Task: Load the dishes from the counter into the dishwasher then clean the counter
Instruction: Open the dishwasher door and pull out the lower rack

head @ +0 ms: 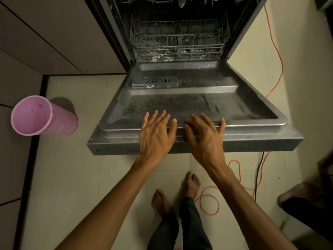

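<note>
over the floor, the dishwasher door (pixel 189 105) hangs fully down, heavy, stiff and hinged, best taken at its front edge. behind it sits the empty lower rack (pixel 178 42). left hand (pixel 155 134) and right hand (pixel 203 138) rest there, fingers spread wide, holding nothing.
</note>
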The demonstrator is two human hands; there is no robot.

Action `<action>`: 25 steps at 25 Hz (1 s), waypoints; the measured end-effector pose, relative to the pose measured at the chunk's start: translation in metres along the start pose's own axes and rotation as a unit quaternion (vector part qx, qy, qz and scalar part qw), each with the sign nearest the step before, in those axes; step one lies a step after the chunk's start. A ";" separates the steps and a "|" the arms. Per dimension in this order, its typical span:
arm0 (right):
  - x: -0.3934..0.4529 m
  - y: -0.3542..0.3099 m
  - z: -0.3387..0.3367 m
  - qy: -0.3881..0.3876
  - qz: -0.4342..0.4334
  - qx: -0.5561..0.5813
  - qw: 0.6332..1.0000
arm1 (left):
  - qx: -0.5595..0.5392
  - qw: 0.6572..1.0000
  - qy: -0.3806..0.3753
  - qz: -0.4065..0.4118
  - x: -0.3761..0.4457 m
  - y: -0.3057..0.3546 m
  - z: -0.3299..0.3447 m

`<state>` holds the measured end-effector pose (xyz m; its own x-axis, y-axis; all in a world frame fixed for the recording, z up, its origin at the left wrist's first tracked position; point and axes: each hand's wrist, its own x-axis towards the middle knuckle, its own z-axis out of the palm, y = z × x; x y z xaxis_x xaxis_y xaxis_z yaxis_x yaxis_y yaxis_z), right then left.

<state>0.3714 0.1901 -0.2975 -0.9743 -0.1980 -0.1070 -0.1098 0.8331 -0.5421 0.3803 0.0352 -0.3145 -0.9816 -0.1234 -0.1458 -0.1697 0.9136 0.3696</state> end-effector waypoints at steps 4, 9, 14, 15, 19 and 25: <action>-0.025 0.023 0.030 -0.069 0.000 -0.050 0.996 | 0.000 0.999 -0.052 -0.015 -0.027 -0.011 0.036; -0.059 0.056 0.083 -0.172 0.028 -0.072 0.982 | 0.003 0.986 -0.159 -0.048 -0.056 -0.031 0.095; -0.074 0.099 0.144 -0.307 0.039 -0.119 0.944 | -0.002 0.966 -0.251 -0.058 -0.069 -0.060 0.164; -0.075 0.108 0.155 -0.328 0.042 -0.127 0.935 | -0.003 0.964 -0.260 -0.055 -0.071 -0.066 0.179; -0.077 0.141 0.201 -0.366 0.045 -0.129 0.921 | 0.002 0.958 -0.282 -0.054 -0.074 -0.090 0.237; -0.074 0.173 0.248 -0.388 0.045 -0.132 0.911 | 0.020 0.954 -0.292 -0.057 -0.073 -0.111 0.291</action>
<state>0.4729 0.2207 -0.5899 -0.5613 -0.3432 -0.7531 -0.1790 0.9388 -0.2944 0.4964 0.0556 -0.6121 -0.7386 0.0034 -0.6742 -0.2577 0.9226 0.2869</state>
